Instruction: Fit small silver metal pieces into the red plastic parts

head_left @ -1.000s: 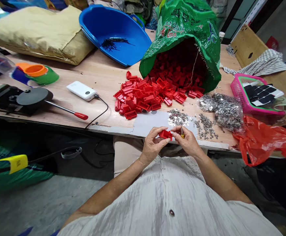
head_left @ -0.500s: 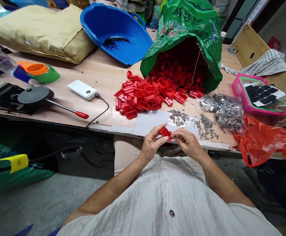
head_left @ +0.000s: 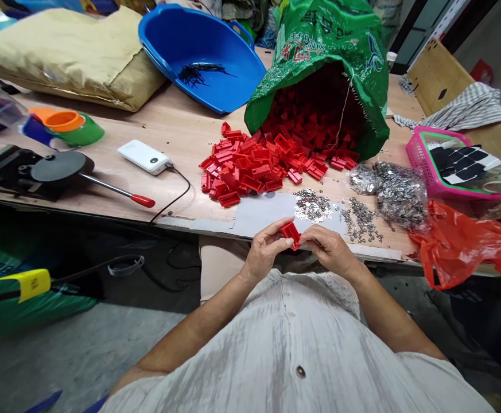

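Note:
Between the thumb and fingers of my left hand (head_left: 264,251) is a small red plastic housing (head_left: 291,233), held tilted over the table's front edge. My right hand (head_left: 325,248) is closed in a pinch at the housing's right end; what its fingertips hold, if anything, is hidden. Just beyond my hands lie a pile of flat shiny metal pieces (head_left: 313,205) and a looser scatter of small metal parts (head_left: 362,221). A heap of similar red housings (head_left: 250,166) spills from the mouth of a green woven sack (head_left: 319,51).
Bags of metal parts (head_left: 400,195), a pink basket (head_left: 414,152) and a red plastic bag (head_left: 465,246) are at the right. To the left are a white power bank (head_left: 143,156), a press with a red-tipped lever (head_left: 116,189), a blue basin (head_left: 159,34) and a tan sack (head_left: 69,57).
The red housing has turned slightly in my left hand. My right fingers have shifted a little against its end, and their tips are now more hidden.

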`<state>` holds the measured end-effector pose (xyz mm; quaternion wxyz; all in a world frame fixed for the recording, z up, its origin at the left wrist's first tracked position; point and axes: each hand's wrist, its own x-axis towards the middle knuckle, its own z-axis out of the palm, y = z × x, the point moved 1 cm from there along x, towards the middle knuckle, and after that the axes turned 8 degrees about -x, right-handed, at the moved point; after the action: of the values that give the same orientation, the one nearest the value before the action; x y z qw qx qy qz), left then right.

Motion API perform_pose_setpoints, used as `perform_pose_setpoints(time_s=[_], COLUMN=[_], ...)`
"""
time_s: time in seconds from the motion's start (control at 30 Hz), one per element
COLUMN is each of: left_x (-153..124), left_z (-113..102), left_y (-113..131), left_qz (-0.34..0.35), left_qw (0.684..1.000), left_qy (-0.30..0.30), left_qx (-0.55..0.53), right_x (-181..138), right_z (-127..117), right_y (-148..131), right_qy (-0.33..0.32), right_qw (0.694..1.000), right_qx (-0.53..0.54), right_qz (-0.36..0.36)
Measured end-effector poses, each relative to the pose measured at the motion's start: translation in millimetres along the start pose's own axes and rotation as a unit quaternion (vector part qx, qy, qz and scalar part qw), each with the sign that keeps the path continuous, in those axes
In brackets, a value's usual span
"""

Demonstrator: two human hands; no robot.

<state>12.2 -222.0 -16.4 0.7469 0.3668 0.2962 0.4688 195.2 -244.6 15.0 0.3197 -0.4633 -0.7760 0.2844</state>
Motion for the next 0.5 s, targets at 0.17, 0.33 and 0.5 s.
perform_pose_setpoints(time_s=[0.17, 0.33, 0.5], left_x=[-1, -1, -2], left_z=[-1, 2, 2], left_y=[-2, -4, -4], left_qz=[0.007, 0.031, 0.056], left_qw=[1.000, 0.999, 0.996], left_qy=[-0.008, -0.020, -0.027], left_qx=[0.008, 0.029, 0.064], right_x=[-2, -4, -1], right_z=[1, 9, 19], right_y=[-2, 0, 8], right_qy=[-0.015, -0.011, 0.031], right_qw=[0.994, 0.974, 0.973], right_qx=[0.074, 0.167, 0.142], right_qz=[0.080, 0.153, 0.178])
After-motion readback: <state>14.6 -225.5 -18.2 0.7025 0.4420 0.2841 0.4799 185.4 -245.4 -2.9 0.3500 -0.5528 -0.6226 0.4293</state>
